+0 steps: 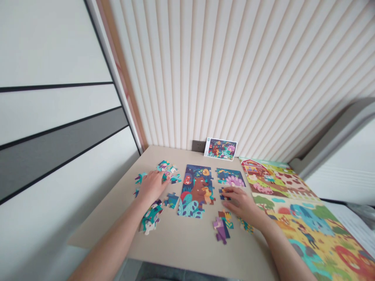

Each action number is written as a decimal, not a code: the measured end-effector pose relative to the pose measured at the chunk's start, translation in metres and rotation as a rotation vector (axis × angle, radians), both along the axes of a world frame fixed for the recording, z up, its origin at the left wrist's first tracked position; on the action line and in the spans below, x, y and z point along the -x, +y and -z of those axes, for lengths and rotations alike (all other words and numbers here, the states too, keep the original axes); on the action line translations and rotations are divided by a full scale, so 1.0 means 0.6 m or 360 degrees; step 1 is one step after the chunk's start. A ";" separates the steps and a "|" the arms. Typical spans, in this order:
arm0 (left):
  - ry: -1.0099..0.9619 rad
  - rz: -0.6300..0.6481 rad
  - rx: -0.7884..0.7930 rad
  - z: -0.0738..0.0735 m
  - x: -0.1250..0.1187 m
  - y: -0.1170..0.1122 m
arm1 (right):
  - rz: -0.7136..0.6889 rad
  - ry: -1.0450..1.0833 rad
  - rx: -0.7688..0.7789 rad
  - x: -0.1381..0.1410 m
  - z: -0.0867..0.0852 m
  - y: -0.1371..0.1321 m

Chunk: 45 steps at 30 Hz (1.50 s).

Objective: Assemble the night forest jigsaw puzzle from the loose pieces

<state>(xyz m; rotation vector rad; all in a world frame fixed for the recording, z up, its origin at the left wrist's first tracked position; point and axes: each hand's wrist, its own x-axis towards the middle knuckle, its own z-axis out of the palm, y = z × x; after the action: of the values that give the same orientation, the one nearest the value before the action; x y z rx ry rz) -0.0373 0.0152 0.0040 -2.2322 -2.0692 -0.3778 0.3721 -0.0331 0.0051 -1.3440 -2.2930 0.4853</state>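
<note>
A partly joined jigsaw with a brown bear point(195, 190) lies mid-table. My left hand point(152, 184) rests flat, fingers stretched, on loose teal pieces point(167, 170) at the left. My right hand point(240, 202) lies beside the bear block, its fingertips pinched on a small dark blue piece point(223, 194). A second joined block with a pink shape point(230, 177) sits just beyond my right hand. More joined clusters lie near my forearms: a teal one point(151, 217) and a purple one point(222, 227).
The beige table point(187, 242) stands against a ribbed wall. A reference picture card point(220, 148) leans on the wall by a grey socket point(198, 146). Two large finished farm and animal puzzles point(304, 218) cover the right side. A bed edge point(345, 171) lies at the right.
</note>
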 end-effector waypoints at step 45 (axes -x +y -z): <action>-0.0583 0.1519 -0.0228 -0.014 -0.143 -0.087 | 0.0280 0.0677 0.0315 0.078 -0.015 -0.019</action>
<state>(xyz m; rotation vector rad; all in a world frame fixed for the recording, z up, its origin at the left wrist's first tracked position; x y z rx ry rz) 0.0484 -0.0373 0.0126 -3.0596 -0.8432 -0.9939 0.3253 -0.0444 0.0140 -1.3621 -1.8028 0.8640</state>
